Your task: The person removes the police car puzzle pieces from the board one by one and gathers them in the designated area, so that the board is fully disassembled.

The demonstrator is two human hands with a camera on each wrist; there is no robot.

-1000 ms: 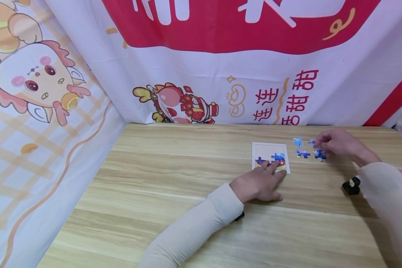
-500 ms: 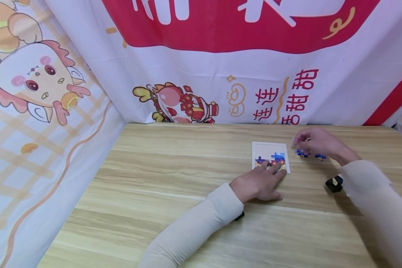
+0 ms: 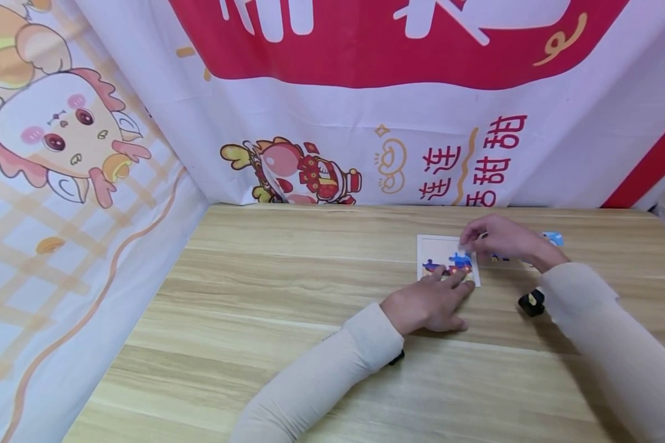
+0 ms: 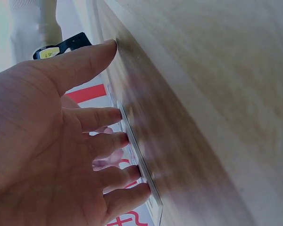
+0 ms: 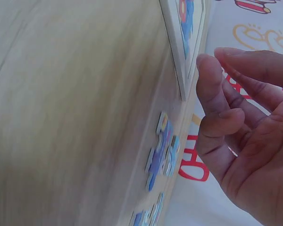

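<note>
A white-framed puzzle board [image 3: 432,244] lies on the table, with blue and dark train-picture pieces [image 3: 459,260] in its lower part. Spread over its near edge, my left hand [image 3: 433,305] rests with straight fingertips on the board; the left wrist view shows these fingers [image 4: 117,176] along the board's edge [image 4: 142,161]. Above the upper right corner, my right hand [image 3: 501,239] pinches a small pale puzzle piece [image 3: 462,248] between thumb and index finger. In the right wrist view the fingertips nearly meet, and the piece is hidden.
Loose puzzle pieces [image 5: 159,153] lie right of the board, partly under my right hand. A light blue piece [image 3: 553,238] shows beyond the wrist. Black wrist devices [image 3: 532,303] sit under both sleeves. A printed cloth [image 3: 321,117] hangs behind the wooden table [image 3: 288,277].
My right hand has moved left from the loose pieces to the board's upper right corner, now with a puzzle piece at its fingertips. The left hand has stayed on the board.
</note>
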